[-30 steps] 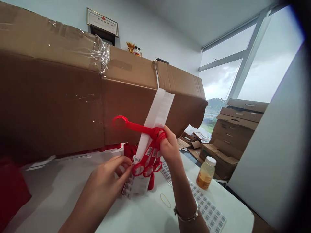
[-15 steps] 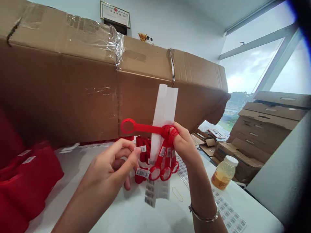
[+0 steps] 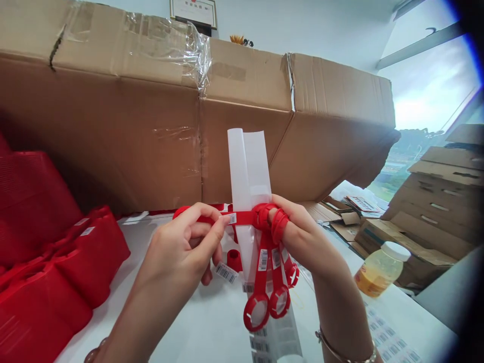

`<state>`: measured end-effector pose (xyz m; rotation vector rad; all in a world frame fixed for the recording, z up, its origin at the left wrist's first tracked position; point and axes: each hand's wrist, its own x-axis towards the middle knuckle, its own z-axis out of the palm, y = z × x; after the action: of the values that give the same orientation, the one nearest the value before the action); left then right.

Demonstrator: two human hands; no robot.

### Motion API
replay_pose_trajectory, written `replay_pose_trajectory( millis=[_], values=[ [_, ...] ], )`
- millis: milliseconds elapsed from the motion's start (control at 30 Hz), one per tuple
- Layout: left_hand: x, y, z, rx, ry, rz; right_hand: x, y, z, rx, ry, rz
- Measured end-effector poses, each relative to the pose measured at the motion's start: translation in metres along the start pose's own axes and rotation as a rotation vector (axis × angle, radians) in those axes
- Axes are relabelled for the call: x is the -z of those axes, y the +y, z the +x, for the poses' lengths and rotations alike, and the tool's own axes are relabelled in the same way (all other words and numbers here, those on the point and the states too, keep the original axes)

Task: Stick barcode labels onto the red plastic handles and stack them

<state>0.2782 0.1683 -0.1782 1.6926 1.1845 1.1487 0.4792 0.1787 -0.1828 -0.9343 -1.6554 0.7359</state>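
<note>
My left hand [image 3: 177, 247] is closed, pinching a small barcode sticker [image 3: 232, 218] between thumb and forefinger against a red plastic strap [image 3: 244, 218]. A second barcode sticker [image 3: 226, 273] hangs by its lower fingers. My right hand [image 3: 306, 234] is wrapped round a bunch of red straps [image 3: 260, 264] that end in rings; several hang down with barcode stickers on them. Behind the straps stands a folded white label sheet [image 3: 249, 166], apparently in the same grip, its lower part carrying barcode labels. The palm side of my right hand is hidden.
Red plastic bins [image 3: 86, 257] stand on the left of the white table [image 3: 166, 322]. A long taped cardboard box [image 3: 151, 146] spans the back. On the right are a white-capped jar [image 3: 381, 269], a barcode label sheet [image 3: 393, 335] and stacked cartons [image 3: 434, 196].
My left hand has brought the barcode sticker up onto the sideways red strap and now covers much of its ring end. The straps and label sheet have tilted, and the view has shifted.
</note>
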Motion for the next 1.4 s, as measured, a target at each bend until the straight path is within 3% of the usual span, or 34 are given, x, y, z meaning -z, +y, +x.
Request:
replay_pose_trajectory(
  millis=[400, 867, 1067, 1167, 1333, 1400],
  values=[
    [0.002, -0.004, 0.000, -0.044, 0.010, -0.039, 0.000, -0.008, -0.005, -0.028, -0.024, -0.020],
    [0.001, -0.007, 0.003, -0.064, 0.027, -0.007, -0.002, -0.010, -0.006, 0.034, -0.031, -0.012],
    [-0.004, -0.011, 0.010, -0.032, 0.151, 0.128, -0.006, -0.006, -0.008, 0.006, 0.004, -0.077],
    [-0.003, -0.019, 0.019, -0.023, 0.145, 0.212, -0.008, 0.001, -0.005, -0.008, 0.000, -0.083],
    [0.007, -0.032, 0.033, -0.016, 0.300, 0.513, -0.009, 0.010, 0.004, -0.032, 0.010, -0.136],
    [0.011, -0.034, 0.034, 0.025, 0.302, 0.593, -0.008, 0.011, 0.005, -0.061, 0.023, -0.136]
  ],
)
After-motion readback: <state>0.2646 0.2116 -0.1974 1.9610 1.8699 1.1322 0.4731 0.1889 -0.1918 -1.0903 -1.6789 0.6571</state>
